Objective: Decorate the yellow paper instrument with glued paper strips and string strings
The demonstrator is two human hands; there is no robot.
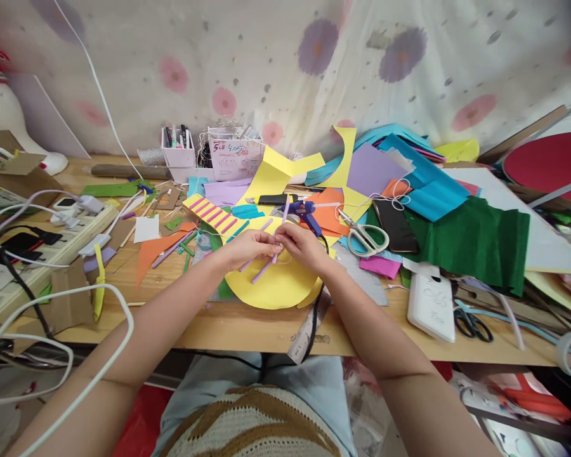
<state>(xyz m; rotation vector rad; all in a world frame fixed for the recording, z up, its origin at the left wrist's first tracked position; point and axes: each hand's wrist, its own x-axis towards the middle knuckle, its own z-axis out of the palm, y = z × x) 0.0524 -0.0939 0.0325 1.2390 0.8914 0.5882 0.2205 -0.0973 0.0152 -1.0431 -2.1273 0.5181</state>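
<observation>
My left hand and my right hand meet above a yellow round sheet, fingertips pinched together. A thin purple strip runs up between them, and both pinches close on it; the exact hold is partly hidden by the fingers. Further purple strips lie slanted on the yellow sheet under my hands. Up and left of my left hand, a yellow band carries a row of pink strips. A blue glue gun rests just beyond my right hand, its black cord trailing under my right forearm.
White-handled scissors and a black phone lie to the right, beside dark green paper and a white power bank. On the left are a power strip and a looping white cable. Pen boxes stand behind.
</observation>
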